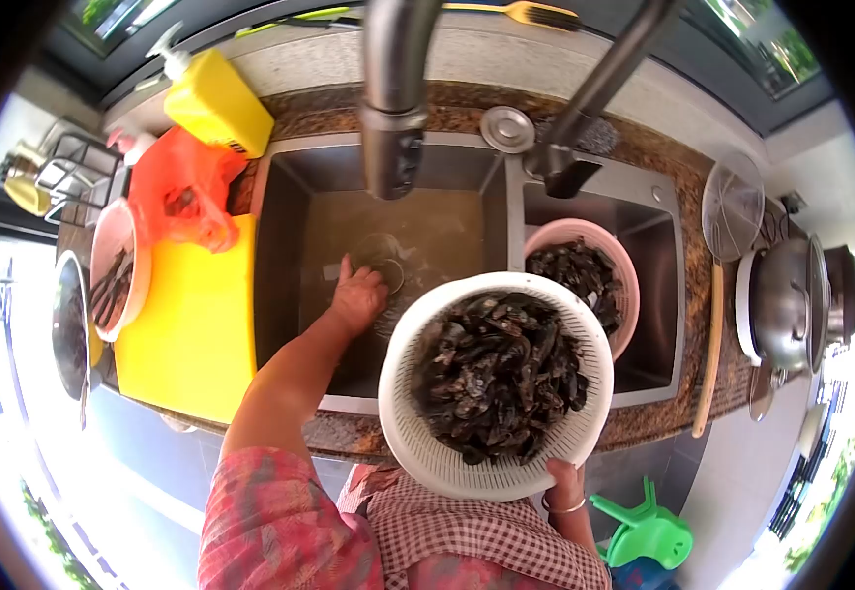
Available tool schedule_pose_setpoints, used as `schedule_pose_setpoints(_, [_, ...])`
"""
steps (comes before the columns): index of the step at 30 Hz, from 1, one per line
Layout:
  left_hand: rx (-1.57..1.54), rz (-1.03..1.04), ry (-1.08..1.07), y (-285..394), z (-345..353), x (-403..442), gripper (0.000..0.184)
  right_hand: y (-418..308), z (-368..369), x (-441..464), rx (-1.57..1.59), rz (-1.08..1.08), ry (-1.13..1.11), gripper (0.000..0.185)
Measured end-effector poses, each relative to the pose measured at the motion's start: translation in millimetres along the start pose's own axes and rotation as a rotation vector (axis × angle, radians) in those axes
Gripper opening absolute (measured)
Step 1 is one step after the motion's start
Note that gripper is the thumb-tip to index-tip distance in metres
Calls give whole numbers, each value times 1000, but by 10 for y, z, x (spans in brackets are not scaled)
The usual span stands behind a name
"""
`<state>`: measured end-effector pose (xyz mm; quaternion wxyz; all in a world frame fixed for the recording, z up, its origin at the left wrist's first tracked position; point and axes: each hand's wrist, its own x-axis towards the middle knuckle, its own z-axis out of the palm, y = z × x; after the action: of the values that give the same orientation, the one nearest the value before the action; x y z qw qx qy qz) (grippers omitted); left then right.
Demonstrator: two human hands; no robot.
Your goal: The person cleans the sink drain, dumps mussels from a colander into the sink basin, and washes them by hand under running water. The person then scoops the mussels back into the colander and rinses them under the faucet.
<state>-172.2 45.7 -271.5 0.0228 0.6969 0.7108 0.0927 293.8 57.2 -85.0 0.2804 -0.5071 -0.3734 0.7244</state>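
My left hand [359, 297] reaches down into the left sink basin [283, 226], thumb apart from the fingers. Its fingertips are at a round, ring-edged thing [385, 274] in the cloudy water [427, 228]; I cannot make out whether this is the drain fitting. Closed on the near rim of a white colander [406, 442], my right hand [566, 484] holds it tilted over the counter's front edge. Dark mussels [501, 379] fill much of the colander. Behind it, a pink basket [627, 285] with more dark shells [577, 275] stands in the right basin [655, 334].
Two metal faucets [393, 147] overhang the sink. To the left lie a yellow cutting board [191, 334], a red plastic bag [186, 187], a yellow pump bottle [219, 103] and a pink bowl [137, 265]. Steel pots [783, 305] and a long-handled strainer [710, 344] are on the right.
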Motion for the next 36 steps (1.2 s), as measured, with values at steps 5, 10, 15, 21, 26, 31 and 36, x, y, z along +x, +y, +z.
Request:
schedule_pose_setpoints(5, [70,-119,-3,12,-336,105,8,31,-173,-11,-148,58,1,81])
schedule_pose_setpoints(10, [101,-169,30,71,-821,-6,8,22,-86,11,-136,-23,22,72])
schedule_pose_setpoints(15, [90,-112,273,241,-1363,-277,19,52,-30,38,-38,-55,35,70])
schedule_pose_setpoints(21, [75,-24,360,379,-1797,-601,25,117,-188,99,-23,-7,-14,76])
schedule_pose_setpoints(26, [88,12,410,476,-2100,-766,27,142,-151,161,80,-48,-51,71])
schedule_pose_setpoints(31, [136,39,390,450,-2286,-901,24,19,-63,127,-25,-68,-59,67])
schedule_pose_setpoints(36, [207,-31,285,392,-2474,-1101,18,-415,177,-49,-254,180,33,63])
